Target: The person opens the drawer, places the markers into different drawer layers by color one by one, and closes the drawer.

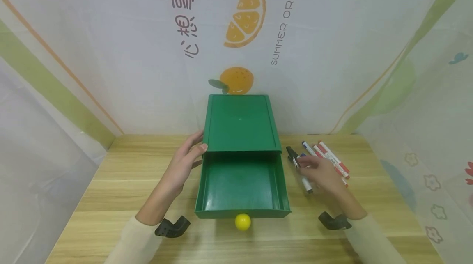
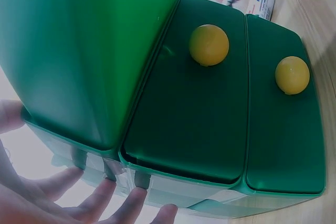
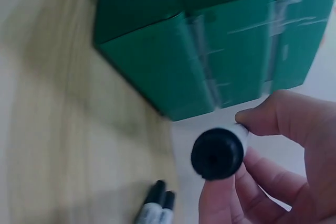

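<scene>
A green drawer cabinet (image 1: 242, 122) stands with its top drawer (image 1: 240, 214) pulled out; the drawer's inside is bare. My left hand (image 1: 183, 161) rests against the cabinet's left side, thumb near its upper edge and fingers extended along the wall. To the right of the cabinet, my right hand (image 1: 322, 173) pinches a marker (image 3: 218, 153) between thumb and fingers, its black end facing the right wrist camera. Black-capped markers (image 3: 152, 205) lie on the table below that hand. Beside it are red and blue markers (image 1: 332, 155), partly hidden by the hand.
A yellow round knob (image 1: 242, 222) sticks out from the open drawer's front. Two lower drawers, closed, carry their own yellow knobs (image 2: 209, 44). The wooden table (image 1: 122, 198) extends on both sides, and a printed white cloth (image 1: 148, 71) hangs behind the cabinet.
</scene>
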